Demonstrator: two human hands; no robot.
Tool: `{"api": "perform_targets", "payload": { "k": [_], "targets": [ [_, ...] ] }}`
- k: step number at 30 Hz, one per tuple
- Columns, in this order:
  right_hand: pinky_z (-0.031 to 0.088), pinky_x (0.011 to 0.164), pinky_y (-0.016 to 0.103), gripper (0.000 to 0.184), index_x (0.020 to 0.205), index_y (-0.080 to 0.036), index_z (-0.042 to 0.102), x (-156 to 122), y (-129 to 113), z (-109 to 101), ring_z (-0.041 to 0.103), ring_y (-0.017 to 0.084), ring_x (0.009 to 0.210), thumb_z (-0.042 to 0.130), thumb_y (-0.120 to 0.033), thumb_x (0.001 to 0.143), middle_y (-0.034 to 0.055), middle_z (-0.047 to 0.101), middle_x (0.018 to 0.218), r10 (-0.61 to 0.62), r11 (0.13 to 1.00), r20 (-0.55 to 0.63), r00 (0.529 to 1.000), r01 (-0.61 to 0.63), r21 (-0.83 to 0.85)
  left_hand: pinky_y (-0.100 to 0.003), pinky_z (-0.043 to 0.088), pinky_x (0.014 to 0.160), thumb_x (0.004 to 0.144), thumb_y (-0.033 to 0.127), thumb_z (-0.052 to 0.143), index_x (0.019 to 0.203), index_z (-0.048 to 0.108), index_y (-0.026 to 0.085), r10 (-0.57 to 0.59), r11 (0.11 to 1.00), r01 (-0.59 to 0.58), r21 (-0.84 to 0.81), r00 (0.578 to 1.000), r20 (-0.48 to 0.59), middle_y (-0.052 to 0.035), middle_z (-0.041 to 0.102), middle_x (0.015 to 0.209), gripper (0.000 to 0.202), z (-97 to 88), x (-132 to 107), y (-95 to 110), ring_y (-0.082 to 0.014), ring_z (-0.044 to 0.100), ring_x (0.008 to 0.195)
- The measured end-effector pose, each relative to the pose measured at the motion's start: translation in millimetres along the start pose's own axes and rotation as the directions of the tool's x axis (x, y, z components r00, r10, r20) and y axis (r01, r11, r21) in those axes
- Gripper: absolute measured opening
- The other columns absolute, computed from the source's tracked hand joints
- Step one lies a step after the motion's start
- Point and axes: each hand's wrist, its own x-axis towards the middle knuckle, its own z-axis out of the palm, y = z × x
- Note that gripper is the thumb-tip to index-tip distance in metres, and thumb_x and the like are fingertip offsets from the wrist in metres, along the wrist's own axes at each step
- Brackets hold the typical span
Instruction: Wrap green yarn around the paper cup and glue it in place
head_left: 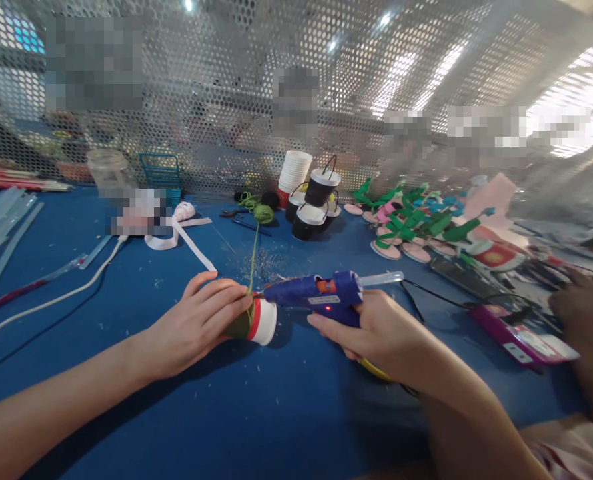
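My left hand (203, 317) is wrapped over a paper cup (265, 322) lying on its side, its white end and a red band showing. Green yarn is wound round part of the cup, and a strand (253, 257) runs back to a green yarn ball (264, 214). In my right hand (376, 328) is a blue hot glue gun (321, 293) with a clear glue stick in its rear and a small lit red light. The gun's nozzle meets or nearly meets the cup's upper side beside my left fingertips; exact contact is hard to make out.
Stacked white cups (295, 172) and black-wrapped cups (310, 220) stand at the back. Green paper crafts on round bases (406, 233) fill the right, near a purple power strip (521, 337) and another person's hand (576, 300). Glue sticks (11, 233) and a white cable (71, 293) lie left.
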Motion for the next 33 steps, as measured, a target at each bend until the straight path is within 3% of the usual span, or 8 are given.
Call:
{"api": "perform_targets", "payload": {
  "k": [6,10,13,19,26,33],
  "targets": [
    [0.034,0.034,0.02,0.032,0.047,-0.021,0.045,-2,3,1,0.044,0.009,0.032,0.051,-0.039,0.072,-0.0042,0.046,0.035,-0.01,0.999,-0.017,1.0,0.01,-0.031,-0.042,0.025,0.096,0.084,0.018,0.05,0.119,0.039,0.013,-0.03,0.999,0.031,-0.034,0.999,0.015,-0.0113,0.054,0.113,0.037,0.4,0,0,-0.0224,0.046,0.106],
    [0.033,0.034,0.022,0.024,0.058,-0.02,0.053,-5,2,2,0.044,0.011,0.034,0.052,-0.039,0.072,-0.0034,0.048,0.039,-0.005,0.993,-0.064,0.998,-0.003,-0.114,-0.041,0.025,0.096,0.08,0.017,0.056,0.118,0.038,0.013,-0.056,0.996,0.058,-0.063,0.998,0.028,-0.011,0.054,0.113,0.042,-1.2,0,0,-0.022,0.047,0.106],
    [0.036,0.038,0.024,0.02,0.064,-0.02,0.056,-7,0,3,0.05,0.014,0.043,0.054,-0.039,0.07,-0.0009,0.052,0.046,-0.031,0.988,-0.106,0.994,0.014,-0.155,-0.041,0.026,0.095,0.075,0.015,0.061,0.117,0.037,0.013,-0.067,0.994,0.07,-0.083,0.997,0.031,-0.0114,0.053,0.113,0.048,-1.3,0,-1,-0.0223,0.046,0.105],
    [0.033,0.036,0.024,0.02,0.059,-0.022,0.054,-12,4,5,0.048,0.015,0.04,0.057,-0.04,0.067,-0.0035,0.042,0.036,-0.108,0.981,-0.155,0.982,0.081,-0.176,-0.041,0.027,0.095,0.069,0.013,0.066,0.115,0.037,0.014,-0.086,0.991,0.088,-0.096,0.996,0.027,-0.011,0.053,0.113,0.054,1.3,1,-3,-0.0225,0.046,0.106],
    [0.035,0.04,0.023,0.019,0.061,-0.022,0.056,-15,13,7,0.053,0.015,0.05,0.058,-0.039,0.068,-0.0018,0.047,0.044,-0.211,0.958,-0.172,0.962,0.169,-0.23,-0.042,0.026,0.095,0.068,0.012,0.067,0.116,0.036,0.016,-0.105,0.99,0.108,-0.09,0.994,0.034,-0.0107,0.053,0.113,0.057,-0.2,1,-1,-0.022,0.048,0.105],
    [0.037,0.041,0.024,0.016,0.063,-0.022,0.057,-13,7,5,0.056,0.018,0.058,0.057,-0.037,0.068,0.0001,0.051,0.049,-0.164,0.967,-0.186,0.969,0.121,-0.224,-0.042,0.027,0.095,0.067,0.012,0.068,0.114,0.036,0.016,-0.115,0.987,0.118,-0.107,0.993,0.035,-0.0105,0.054,0.113,0.057,0.1,1,-2,-0.0223,0.048,0.105]
  ]
}}
